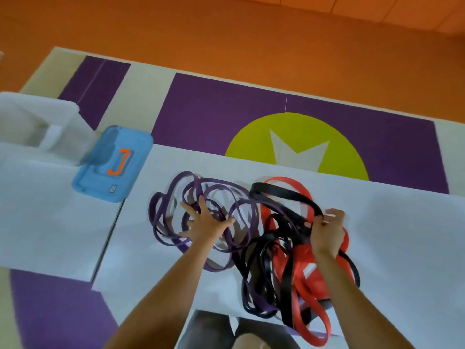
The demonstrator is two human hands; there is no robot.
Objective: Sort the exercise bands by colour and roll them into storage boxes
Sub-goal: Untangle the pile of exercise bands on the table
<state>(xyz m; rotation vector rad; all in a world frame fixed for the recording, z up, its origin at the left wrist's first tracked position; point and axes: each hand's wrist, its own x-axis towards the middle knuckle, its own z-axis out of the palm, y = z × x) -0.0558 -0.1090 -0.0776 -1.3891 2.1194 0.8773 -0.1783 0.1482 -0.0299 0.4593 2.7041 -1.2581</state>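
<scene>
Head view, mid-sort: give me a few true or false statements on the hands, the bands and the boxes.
1. The left hand lies spread, fingers open, on the purple bands. True.
2. The right hand is empty. False: it is closed on a black band.
3. The red bands already sit inside a box. False: they lie on the white table, tangled with black ones.
4. The blue lid with an orange mark lies left of the pile. True.
5. The clear box holds rolled purple bands. False: no bands show in it.
</scene>
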